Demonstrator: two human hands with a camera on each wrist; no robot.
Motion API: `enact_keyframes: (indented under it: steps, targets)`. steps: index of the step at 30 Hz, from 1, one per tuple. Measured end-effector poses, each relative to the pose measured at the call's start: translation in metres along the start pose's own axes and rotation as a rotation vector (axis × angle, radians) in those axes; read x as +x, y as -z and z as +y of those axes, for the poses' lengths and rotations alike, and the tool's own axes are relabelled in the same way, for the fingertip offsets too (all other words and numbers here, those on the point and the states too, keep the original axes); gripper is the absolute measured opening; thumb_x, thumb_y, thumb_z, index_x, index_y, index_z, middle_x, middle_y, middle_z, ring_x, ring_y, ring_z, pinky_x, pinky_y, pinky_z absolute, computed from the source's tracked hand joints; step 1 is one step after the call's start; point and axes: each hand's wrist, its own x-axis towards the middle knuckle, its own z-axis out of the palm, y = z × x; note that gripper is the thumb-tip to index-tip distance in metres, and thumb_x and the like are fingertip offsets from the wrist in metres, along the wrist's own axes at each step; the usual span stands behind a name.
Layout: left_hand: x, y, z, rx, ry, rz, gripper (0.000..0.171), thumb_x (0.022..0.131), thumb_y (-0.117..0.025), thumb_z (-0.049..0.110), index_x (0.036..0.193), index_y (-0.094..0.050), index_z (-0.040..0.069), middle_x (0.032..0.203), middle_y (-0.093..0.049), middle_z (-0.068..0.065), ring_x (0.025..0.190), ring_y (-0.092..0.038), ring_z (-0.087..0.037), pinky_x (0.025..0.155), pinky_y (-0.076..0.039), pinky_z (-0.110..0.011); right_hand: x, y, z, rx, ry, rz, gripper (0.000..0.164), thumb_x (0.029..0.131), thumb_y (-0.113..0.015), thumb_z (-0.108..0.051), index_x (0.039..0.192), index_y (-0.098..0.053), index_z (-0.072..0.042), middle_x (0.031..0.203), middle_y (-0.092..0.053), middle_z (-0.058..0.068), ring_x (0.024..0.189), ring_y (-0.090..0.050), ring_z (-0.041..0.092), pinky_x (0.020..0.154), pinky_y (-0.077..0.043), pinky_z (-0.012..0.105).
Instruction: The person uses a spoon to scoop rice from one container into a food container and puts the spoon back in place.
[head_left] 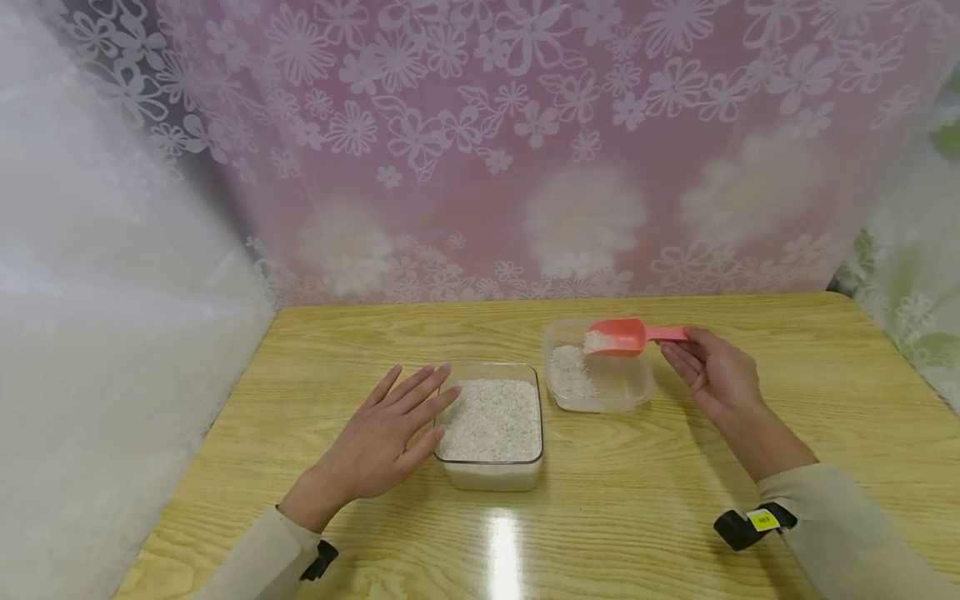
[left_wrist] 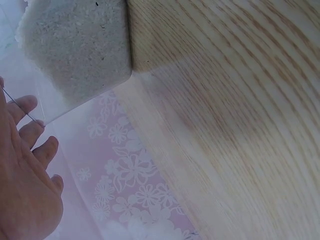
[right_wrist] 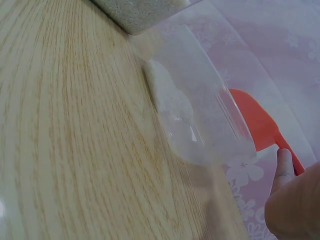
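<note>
My right hand (head_left: 718, 375) grips the handle of a pinkish-red scoop (head_left: 630, 337) above a clear plastic container (head_left: 617, 398). Some white rice lies in the scoop's bowl. A small heap of rice (head_left: 572, 373) sits in the left part of that container. In the right wrist view the scoop (right_wrist: 254, 120) shows beyond the container wall (right_wrist: 220, 145). My left hand (head_left: 386, 433), fingers spread and fairly straight, rests at the left rim of a square clear container (head_left: 495, 477) filled with rice. The left wrist view shows its fingers (left_wrist: 46, 151) by that rim.
Both containers stand on a wood-grain table (head_left: 360, 533), the plastic one behind and right of the rice-filled one. A pink floral curtain (head_left: 465, 183) hangs behind the table's back edge. Whitish sheeting (head_left: 112, 292) hangs at the left, and a green-patterned cloth (head_left: 907, 308) at the right.
</note>
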Motion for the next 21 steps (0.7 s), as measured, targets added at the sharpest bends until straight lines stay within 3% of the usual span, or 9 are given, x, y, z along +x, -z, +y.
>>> enact_keyframes:
  steps: [11,21]
  targets:
    - [-0.001,-0.001,0.0,-0.006,0.002,0.014,0.051,0.103,-0.034,0.042,0.15,-0.036,0.02,0.156,-0.025,-0.002,0.143,-0.019,-0.02,0.116,-0.008,-0.048,-0.003,-0.009,0.0,-0.072,0.047,0.054,0.009,0.095,-0.059,-0.005,0.098,-0.064,0.002,0.088,-0.07,0.017,0.081,-0.071,0.024,0.082,-0.054,0.031]
    - [-0.001,-0.004,-0.001,-0.017,-0.003,0.021,0.051,0.104,-0.034,0.041,0.149,-0.037,0.019,0.156,-0.025,-0.002,0.143,-0.019,-0.02,0.116,-0.008,-0.048,-0.002,-0.012,-0.001,-0.105,0.101,0.047,0.011,0.094,-0.06,-0.003,0.101,-0.06,0.005,0.084,-0.069,0.019,0.078,-0.071,0.025,0.079,-0.054,0.031]
